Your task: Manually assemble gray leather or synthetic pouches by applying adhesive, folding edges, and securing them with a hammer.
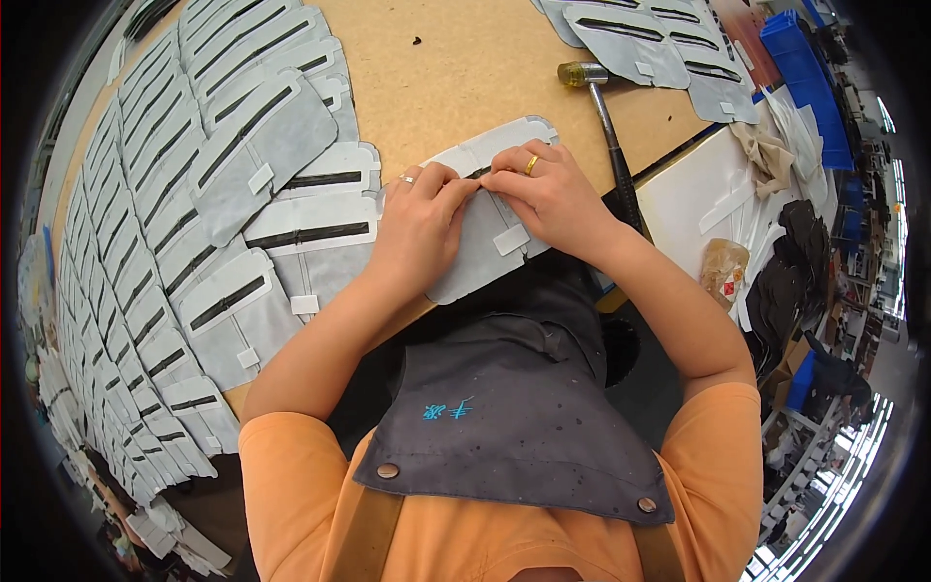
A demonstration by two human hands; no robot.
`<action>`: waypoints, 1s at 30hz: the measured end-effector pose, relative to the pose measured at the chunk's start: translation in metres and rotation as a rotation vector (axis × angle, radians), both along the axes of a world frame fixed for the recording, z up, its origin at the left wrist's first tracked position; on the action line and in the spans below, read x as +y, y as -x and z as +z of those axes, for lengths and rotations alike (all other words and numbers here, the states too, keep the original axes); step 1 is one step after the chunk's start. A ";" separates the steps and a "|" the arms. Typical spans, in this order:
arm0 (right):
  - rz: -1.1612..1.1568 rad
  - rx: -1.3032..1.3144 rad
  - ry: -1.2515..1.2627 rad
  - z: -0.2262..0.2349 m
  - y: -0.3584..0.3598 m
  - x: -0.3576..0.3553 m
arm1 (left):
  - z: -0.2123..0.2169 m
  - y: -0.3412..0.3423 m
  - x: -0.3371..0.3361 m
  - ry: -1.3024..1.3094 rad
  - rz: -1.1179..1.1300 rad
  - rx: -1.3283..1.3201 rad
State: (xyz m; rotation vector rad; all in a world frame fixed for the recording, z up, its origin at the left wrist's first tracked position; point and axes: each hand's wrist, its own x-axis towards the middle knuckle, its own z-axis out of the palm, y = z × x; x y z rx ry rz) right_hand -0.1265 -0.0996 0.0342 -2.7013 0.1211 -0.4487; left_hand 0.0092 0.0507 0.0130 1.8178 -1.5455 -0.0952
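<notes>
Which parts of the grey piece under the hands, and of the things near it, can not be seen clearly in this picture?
Head view only:
- Grey piece: its middle is covered by the left hand and right hand.
- Hammer: handle end hidden behind the right forearm.
- Stacked pieces: too small at the left rim.

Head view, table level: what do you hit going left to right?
Rows of grey panels → left hand → right hand, both pressing one grey panel → hammer → white board → blue bin.
</notes>
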 end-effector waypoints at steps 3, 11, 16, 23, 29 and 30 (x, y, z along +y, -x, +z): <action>0.011 -0.028 0.166 -0.002 0.000 0.006 | 0.000 0.001 0.001 0.005 -0.003 -0.057; -0.031 0.011 0.028 -0.004 0.001 0.000 | 0.001 -0.002 -0.003 0.002 0.000 0.050; -0.057 0.015 0.031 0.000 0.004 0.003 | 0.003 -0.002 -0.003 -0.029 -0.032 0.046; -0.033 -0.017 0.402 0.002 0.029 -0.027 | 0.001 0.000 -0.001 -0.071 -0.025 -0.051; -0.083 -0.062 -0.315 -0.004 0.001 0.017 | 0.001 -0.002 0.003 -0.040 0.012 -0.047; -0.080 -0.076 -0.239 -0.008 0.000 0.017 | 0.003 -0.003 0.006 -0.052 0.018 -0.004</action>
